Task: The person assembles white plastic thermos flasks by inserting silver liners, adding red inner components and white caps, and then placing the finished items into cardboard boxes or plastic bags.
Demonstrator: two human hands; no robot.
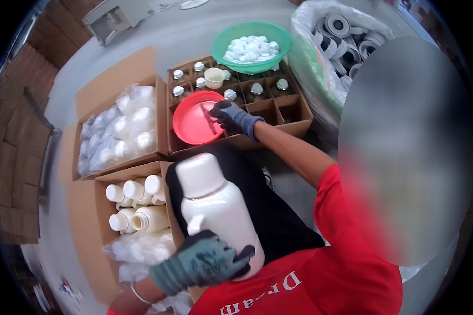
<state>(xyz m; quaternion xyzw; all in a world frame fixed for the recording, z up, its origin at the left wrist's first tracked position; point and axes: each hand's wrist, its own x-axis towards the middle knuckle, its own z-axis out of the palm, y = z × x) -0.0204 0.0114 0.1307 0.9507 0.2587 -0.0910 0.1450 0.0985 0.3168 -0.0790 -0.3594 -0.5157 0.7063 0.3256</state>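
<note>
A white vacuum flask (220,215) with a cup-like lid and a side handle leans on my lap. My left hand (202,262), in a grey-green glove with dark fingertips, wraps round its lower body. Farther off, my gloved right hand (230,116) reaches over the right rim of a red bowl (186,123). Its fingers are bent and slightly apart, close to a thin dark tool (207,116) in the bowl. The tool's kind is unclear, and I see nothing held in this hand.
Beneath the bowl stands a divided carton (291,126) of silver-topped bottles. It also carries a small cream cup (214,77) and a green basin (220,47) of white pieces. Boxes hold bagged white parts (123,126) and white flasks (152,218). Ring-shaped parts (337,25) fill a plastic-lined sack.
</note>
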